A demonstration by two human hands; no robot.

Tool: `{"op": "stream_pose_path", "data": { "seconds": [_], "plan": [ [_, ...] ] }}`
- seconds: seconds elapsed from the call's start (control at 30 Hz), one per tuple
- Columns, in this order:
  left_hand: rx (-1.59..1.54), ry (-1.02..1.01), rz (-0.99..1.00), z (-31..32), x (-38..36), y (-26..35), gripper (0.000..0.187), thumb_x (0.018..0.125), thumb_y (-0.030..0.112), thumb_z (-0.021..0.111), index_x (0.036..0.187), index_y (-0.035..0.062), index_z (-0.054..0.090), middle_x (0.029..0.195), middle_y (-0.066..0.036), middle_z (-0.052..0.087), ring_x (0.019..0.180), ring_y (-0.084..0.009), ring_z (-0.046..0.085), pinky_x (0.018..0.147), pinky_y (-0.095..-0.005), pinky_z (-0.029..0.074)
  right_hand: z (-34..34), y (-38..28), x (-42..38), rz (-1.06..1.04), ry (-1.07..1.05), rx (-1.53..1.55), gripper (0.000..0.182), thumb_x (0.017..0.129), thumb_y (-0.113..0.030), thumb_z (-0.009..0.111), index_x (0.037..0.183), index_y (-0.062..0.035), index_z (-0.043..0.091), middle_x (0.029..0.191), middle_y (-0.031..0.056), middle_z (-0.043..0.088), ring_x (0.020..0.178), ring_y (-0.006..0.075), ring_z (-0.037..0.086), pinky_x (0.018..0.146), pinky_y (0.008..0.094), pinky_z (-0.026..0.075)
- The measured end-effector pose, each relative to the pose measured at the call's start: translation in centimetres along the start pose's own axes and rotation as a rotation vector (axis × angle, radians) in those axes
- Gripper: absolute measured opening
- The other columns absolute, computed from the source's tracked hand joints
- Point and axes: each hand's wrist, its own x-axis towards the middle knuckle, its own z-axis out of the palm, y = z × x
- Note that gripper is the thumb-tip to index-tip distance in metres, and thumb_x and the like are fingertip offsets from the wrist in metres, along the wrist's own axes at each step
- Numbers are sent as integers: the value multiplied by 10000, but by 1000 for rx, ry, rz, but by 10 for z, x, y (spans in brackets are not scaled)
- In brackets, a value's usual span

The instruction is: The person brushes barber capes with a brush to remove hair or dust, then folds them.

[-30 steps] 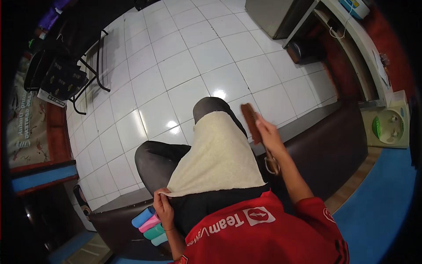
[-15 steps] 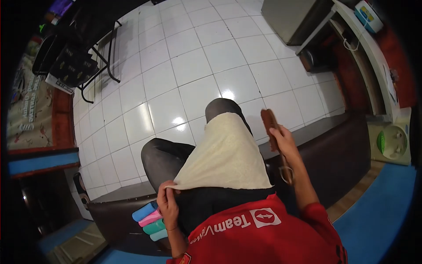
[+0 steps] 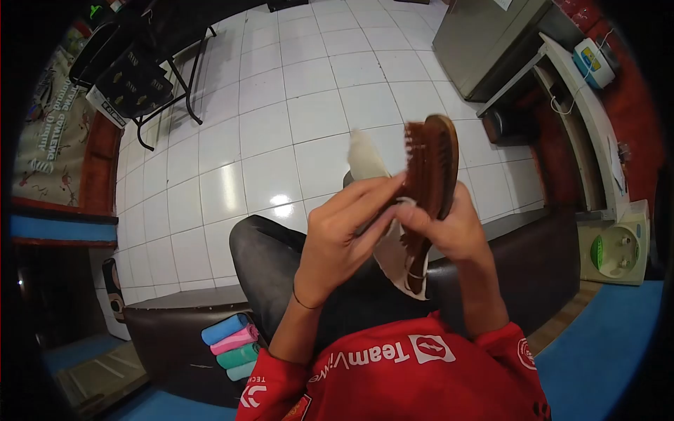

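My right hand is wrapped round a wooden brush, held upright over my lap with its reddish-brown bristles to the left. A metal ring hangs at its lower end. My left hand is closed, its fingertips pinching a pale bit of cloth right at the bristles. The cream cloth is drawn up narrow behind the hands; one part stands out beyond the left fingers and another drapes below the brush. My hands and the brush hide much of it. My dark-trousered knee is beneath.
Rolled cloths in blue, pink, green and light blue lie on the dark bench at my left. White floor tiles stretch ahead. A folding chair stands far left, and a grey cabinet far right.
The cloth lay spread over my thigh and is now lifted and gathered. My left hand came up from its corner to the brush; my right hand brought the brush inward.
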Motion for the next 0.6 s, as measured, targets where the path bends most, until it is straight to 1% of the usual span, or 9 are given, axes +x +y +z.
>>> {"op": "stream_pose_path", "data": {
  "seconds": [0.03, 0.13, 0.23, 0.27, 0.3, 0.37, 0.43, 0.5, 0.6],
  "plan": [
    [-4, 6, 0, 6, 0, 1, 476, 784, -151, 591, 1231, 9, 630, 1185, -141, 644, 1010, -224, 673, 835, -283, 525, -1, -3, 2, 9, 65, 2, 331, 810, -125, 766, 1067, 12, 608, 880, 33, 648, 786, 102, 619, 701, 249, 508],
    [-33, 23, 32, 18, -3, 2, 743, 811, 35, 703, 1458, -24, 343, 1394, -216, 504, 1248, -315, 547, 1036, -354, 423, -4, -12, 8, -59, 229, 80, 288, 813, -85, 733, 1056, -2, 602, 889, 27, 615, 773, 103, 596, 681, 245, 490],
    [103, 101, 69, 46, -24, -2, 920, 736, 189, 834, 1451, -51, 307, 1342, -240, 529, 1198, -343, 576, 998, -358, 447, -14, -37, 13, -119, 339, 337, 218, 816, -53, 707, 998, -30, 588, 872, 16, 574, 754, 99, 567, 633, 241, 463],
    [12, 153, -107, 57, -36, -8, 663, 785, 189, 787, 1321, -40, 472, 1238, -235, 580, 1102, -376, 606, 922, -397, 493, -15, -35, 21, -266, 392, 281, 206, 827, -68, 696, 1000, -30, 591, 871, 19, 577, 750, 106, 572, 623, 256, 468],
    [12, 156, -102, 58, -41, -23, 663, 785, 189, 787, 1321, -40, 472, 1238, -235, 580, 1102, -376, 606, 922, -397, 493, -19, -32, 31, -430, 471, 153, 197, 830, -79, 690, 996, -35, 594, 860, 25, 578, 711, 114, 569, 607, 259, 468],
    [165, 182, -227, 47, -43, -49, 376, 820, 128, 761, 1146, 2, 623, 943, -159, 689, 830, -239, 681, 741, -326, 527, -34, -41, 42, -361, 472, 155, 209, 821, -81, 700, 995, -31, 598, 859, 31, 584, 693, 121, 571, 605, 266, 473],
    [180, 231, -252, 26, -31, -54, 143, 865, 59, 690, 996, 6, 672, 831, -121, 691, 724, -195, 658, 693, -305, 515, -55, -47, 59, -268, 454, 161, 222, 816, -83, 709, 1000, -28, 600, 862, 34, 587, 698, 123, 574, 608, 266, 475],
    [270, 222, -78, -12, -16, -93, 146, 863, 33, 678, 1005, 2, 668, 867, -118, 695, 751, -199, 660, 698, -301, 515, -63, -48, 66, -184, 423, 164, 235, 810, -85, 719, 1005, -26, 602, 865, 36, 591, 702, 125, 577, 611, 266, 478],
    [391, 385, 59, -50, 9, -68, 124, 855, -18, 653, 973, 21, 649, 885, -124, 645, 754, -253, 635, 655, -328, 507, -73, -45, 66, -372, 434, 135, 271, 803, -107, 730, 1032, -36, 604, 890, 45, 595, 740, 139, 590, 607, 267, 482]
  ]
}}
